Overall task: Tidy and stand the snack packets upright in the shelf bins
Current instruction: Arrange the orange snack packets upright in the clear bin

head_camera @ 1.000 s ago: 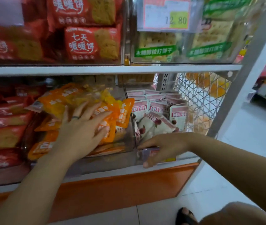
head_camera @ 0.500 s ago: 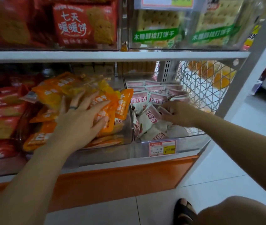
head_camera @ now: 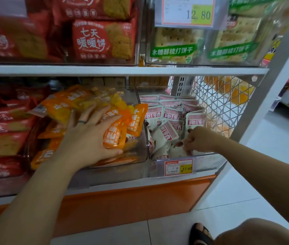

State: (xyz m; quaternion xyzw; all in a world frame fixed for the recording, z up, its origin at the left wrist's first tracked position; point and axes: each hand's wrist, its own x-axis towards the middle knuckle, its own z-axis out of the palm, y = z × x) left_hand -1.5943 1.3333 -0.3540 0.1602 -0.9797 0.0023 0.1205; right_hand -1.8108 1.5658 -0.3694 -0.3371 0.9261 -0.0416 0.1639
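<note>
Nearest us, a yellow price tag (head_camera: 178,167) sits on the front of the right bin (head_camera: 209,161). Just behind it our right hand (head_camera: 198,138) curls its fingers, pinching a white packet (head_camera: 176,151) slumped at the bin's front. Our left hand (head_camera: 90,137) lies spread, fingers straight, pressing the heap of orange packets (head_camera: 115,134) in the middle bin (head_camera: 140,147). Farther back, pink-topped packets (head_camera: 171,114) stand upright in rows.

Shop w/ price tags (head_camera: 178,167), shelf bins (head_camera: 108,174)

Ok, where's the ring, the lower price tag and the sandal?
ring (head_camera: 82,122): head view, band on a finger.
lower price tag (head_camera: 186,168): head view, its yellow patch.
sandal (head_camera: 197,238): head view, its black strap.
</note>
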